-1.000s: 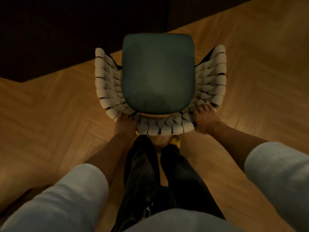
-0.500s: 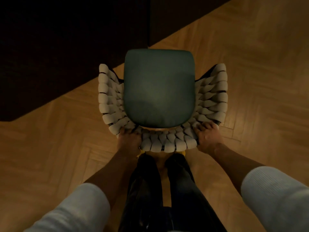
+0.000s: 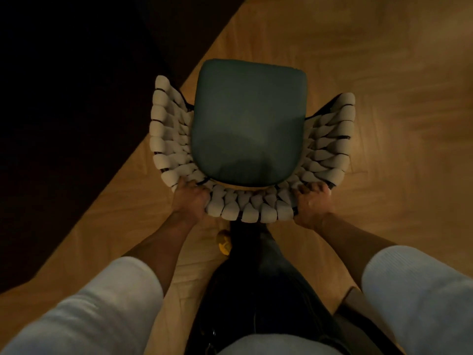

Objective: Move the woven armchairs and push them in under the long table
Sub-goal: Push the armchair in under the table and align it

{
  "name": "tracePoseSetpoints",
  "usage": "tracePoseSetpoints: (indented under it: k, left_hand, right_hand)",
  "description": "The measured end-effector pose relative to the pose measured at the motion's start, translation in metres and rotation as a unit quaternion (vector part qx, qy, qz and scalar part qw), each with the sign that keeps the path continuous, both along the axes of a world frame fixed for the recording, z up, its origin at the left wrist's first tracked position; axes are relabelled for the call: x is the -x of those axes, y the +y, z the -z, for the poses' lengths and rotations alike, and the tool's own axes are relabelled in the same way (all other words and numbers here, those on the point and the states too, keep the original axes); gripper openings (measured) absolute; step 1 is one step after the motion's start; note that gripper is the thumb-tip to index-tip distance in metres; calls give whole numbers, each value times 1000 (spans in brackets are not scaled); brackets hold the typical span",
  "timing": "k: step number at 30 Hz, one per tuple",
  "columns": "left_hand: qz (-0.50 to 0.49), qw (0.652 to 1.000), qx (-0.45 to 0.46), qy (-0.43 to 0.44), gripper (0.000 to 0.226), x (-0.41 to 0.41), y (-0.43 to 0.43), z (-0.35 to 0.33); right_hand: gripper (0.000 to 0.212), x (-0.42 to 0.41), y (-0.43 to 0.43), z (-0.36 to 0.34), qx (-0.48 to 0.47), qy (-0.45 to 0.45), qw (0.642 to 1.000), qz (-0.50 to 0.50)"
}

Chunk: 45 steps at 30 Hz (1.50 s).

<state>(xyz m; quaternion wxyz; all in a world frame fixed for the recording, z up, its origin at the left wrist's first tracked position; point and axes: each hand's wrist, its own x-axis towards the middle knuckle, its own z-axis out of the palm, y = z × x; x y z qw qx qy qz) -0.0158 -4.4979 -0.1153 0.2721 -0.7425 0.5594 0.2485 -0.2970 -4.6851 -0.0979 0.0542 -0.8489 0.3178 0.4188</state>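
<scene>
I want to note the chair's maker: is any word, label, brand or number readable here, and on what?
None: no text can be read anywhere.
The armchair, its green cushion and the wooden floor show no print or label.
The yellow shoe has dark marks, too blurred to read.

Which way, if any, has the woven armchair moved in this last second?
Yes. The woven armchair has swung to the person's right: the dark area, earlier across its front, now lies diagonally along its left side.
</scene>
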Motion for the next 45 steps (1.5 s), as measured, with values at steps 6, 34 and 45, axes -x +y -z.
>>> tracePoseSetpoints:
  k: [6, 34, 45]
  left_hand:
    - [103, 995, -13, 5, 50, -44, -75, 8]
    - [577, 815, -46, 40, 62, -107, -271, -6]
    - [712, 701, -40, 17, 62, -105, -242, -9]
  right_hand:
    - [83, -5, -10, 0, 1, -13, 995, 100]
    - [84, -108, 113, -8, -32, 24, 832, 553]
    - [81, -190, 229, -7, -2, -11, 724, 690]
